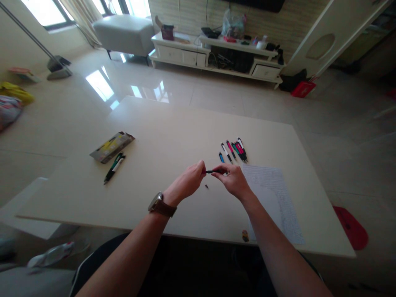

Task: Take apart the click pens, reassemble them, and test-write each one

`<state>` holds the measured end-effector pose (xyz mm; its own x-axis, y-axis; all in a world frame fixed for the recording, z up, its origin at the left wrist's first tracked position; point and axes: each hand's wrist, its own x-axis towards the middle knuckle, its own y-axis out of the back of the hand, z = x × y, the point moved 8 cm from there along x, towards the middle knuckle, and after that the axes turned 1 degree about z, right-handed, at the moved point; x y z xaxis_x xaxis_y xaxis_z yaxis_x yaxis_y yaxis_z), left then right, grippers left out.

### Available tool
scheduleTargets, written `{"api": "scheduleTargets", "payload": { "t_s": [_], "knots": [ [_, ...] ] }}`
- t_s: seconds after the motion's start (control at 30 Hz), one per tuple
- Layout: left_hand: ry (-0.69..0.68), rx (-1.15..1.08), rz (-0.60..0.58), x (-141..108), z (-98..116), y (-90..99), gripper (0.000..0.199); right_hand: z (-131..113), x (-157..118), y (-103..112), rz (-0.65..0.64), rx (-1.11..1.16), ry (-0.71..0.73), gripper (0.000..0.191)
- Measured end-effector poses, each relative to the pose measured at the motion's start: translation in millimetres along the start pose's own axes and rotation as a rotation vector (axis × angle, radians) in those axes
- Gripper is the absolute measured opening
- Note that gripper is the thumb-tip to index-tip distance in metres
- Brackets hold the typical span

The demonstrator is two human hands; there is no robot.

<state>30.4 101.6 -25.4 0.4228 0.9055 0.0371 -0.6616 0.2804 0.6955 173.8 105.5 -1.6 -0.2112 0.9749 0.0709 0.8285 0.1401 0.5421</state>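
Note:
Above the middle of the white table (pixel 173 140), both hands grip one dark pen (pixel 209 171). My left hand (pixel 192 179), with a watch on its wrist, is closed round the pen's left end. The fingers of my right hand (pixel 230 177) pinch its right end, hiding much of it. Just below the pen lies a small dark pen part (pixel 206 187) on the tabletop. Behind my right hand several pens (pixel 235 149) with white, pink, green and blue bodies lie in a loose group. A sheet of written paper (pixel 275 198) extends under my right forearm.
To the left rests a grey and yellow packet (pixel 111 147), with a few pens (pixel 114 167) beside it. A small sticker-like figure (pixel 245 236) is at the table's near edge. Beyond the table stand a long white cabinet (pixel 182 53) and a grey ottoman (pixel 126 33).

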Motion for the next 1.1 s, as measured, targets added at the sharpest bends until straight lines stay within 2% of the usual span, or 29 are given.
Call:
{"api": "scheduleTargets", "payload": {
  "t_s": [0.13,0.27,0.3,0.4,0.53,0.67,0.8,0.87,0.9,1.0,1.03,1.1],
  "knots": [
    [0.001,-0.008,-0.008,0.2,0.2,0.4,0.007,3.4,-1.2,-0.6,-0.03,-0.031,-0.041,0.015],
    [-0.023,-0.011,-0.011,0.8,3.2,1.5,0.007,10.2,-2.8,-5.5,-0.114,-0.096,-0.079,0.049],
    [-0.023,-0.012,-0.011,0.9,3.2,2.1,0.007,11.2,-2.8,-5.5,-0.116,-0.098,-0.078,0.05],
    [0.008,-0.008,-0.002,1.2,0.1,5.1,0.007,10.0,-1.9,-4.6,-0.095,-0.026,-0.038,0.029],
    [0.028,-0.013,0.012,1.0,-2.0,9.0,0.008,10.0,-1.5,-6.4,-0.091,0.022,-0.024,0.022],
    [-0.01,-0.036,0.01,-0.1,3.1,12.2,0.009,18.4,-2.5,-6.9,-0.104,-0.042,-0.115,0.051],
    [-0.01,-0.038,0.023,-0.7,4.8,16.4,0.01,12.6,-1.5,-1.9,-0.075,0.024,-0.061,0.031],
    [-0.007,-0.042,0.026,-0.2,4.6,16.8,0.01,9.4,-1.4,-1.4,-0.076,0.04,-0.034,0.027],
    [-0.008,-0.046,0.024,0.2,4.5,16.4,0.01,9.5,-1.6,-2.1,-0.083,0.033,-0.039,0.028],
    [-0.023,-0.061,0.02,1.0,5.1,15.0,0.009,13.8,-2.7,-5.8,-0.115,-0.009,-0.09,0.053],
    [-0.03,-0.062,0.02,1.0,5.5,14.9,0.009,14.9,-2.9,-6.4,-0.118,-0.015,-0.101,0.055],
    [-0.032,-0.054,0.029,0.7,5.5,16.0,0.008,13.5,-2.6,-5.2,-0.097,-0.002,-0.087,0.043]
  ]
}}
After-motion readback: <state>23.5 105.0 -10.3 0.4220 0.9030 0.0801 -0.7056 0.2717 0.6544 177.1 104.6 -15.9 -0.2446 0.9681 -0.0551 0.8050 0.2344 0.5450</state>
